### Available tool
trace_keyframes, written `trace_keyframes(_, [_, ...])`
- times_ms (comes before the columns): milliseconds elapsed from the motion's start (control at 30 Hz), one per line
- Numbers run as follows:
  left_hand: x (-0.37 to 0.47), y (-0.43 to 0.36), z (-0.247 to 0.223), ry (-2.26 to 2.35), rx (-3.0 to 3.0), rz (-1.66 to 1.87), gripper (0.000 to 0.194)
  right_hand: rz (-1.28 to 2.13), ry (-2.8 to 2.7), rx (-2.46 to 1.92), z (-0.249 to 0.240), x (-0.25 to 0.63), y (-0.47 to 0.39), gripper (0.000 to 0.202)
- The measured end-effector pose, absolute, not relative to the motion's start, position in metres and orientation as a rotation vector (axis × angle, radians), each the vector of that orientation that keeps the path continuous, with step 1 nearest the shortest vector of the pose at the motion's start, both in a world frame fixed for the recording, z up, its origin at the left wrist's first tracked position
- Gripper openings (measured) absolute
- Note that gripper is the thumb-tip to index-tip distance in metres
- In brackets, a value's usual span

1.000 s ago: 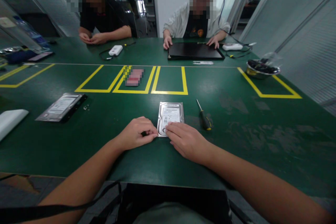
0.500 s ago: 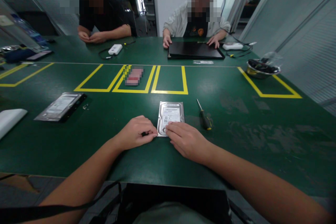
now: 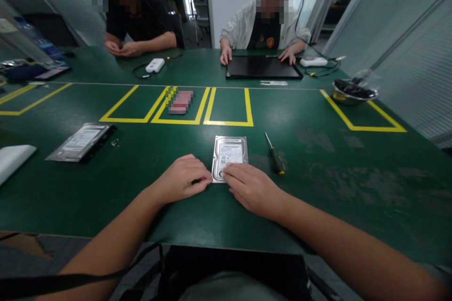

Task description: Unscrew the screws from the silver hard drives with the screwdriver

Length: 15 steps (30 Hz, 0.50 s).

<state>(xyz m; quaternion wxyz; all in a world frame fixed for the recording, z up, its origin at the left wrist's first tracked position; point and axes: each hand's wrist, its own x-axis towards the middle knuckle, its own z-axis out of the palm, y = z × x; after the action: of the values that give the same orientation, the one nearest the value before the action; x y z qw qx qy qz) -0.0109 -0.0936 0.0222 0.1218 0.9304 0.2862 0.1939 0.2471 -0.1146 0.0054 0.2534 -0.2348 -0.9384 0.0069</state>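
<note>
A silver hard drive (image 3: 229,150) with a white label lies flat on the green table in front of me. My left hand (image 3: 185,176) rests at its lower left corner, thumb and fingertips pinched together against the edge; whether anything small is between them is hidden. Across the drive's lower right part lies my right hand (image 3: 252,188), palm down with fingers stretched out, covering that corner. To the right of the drive is a screwdriver (image 3: 274,155) with a black and yellow handle, its metal tip pointing away from me.
Left of me lie another hard drive (image 3: 81,142), small screw-like bits (image 3: 115,142) and a white object (image 3: 14,162). Yellow tape (image 3: 229,122) marks boxes; a pink item (image 3: 181,102) sits in one. A metal bowl (image 3: 353,96) stands right. Opposite, a person's hands touch a black panel (image 3: 264,67).
Both my hands and the hard drive stay in place. Across the table, the black panel under the person's hands now looks flatter. The view has shifted very slightly.
</note>
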Motion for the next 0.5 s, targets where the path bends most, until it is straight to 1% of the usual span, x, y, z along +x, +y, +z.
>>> trace_keyframes(500, [-0.0073, -0.095, 0.0259, 0.873, 2.647, 0.603, 0.011, -0.045, -2.576, -0.645, 0.0063, 0.2469, -0.1152, 0.032])
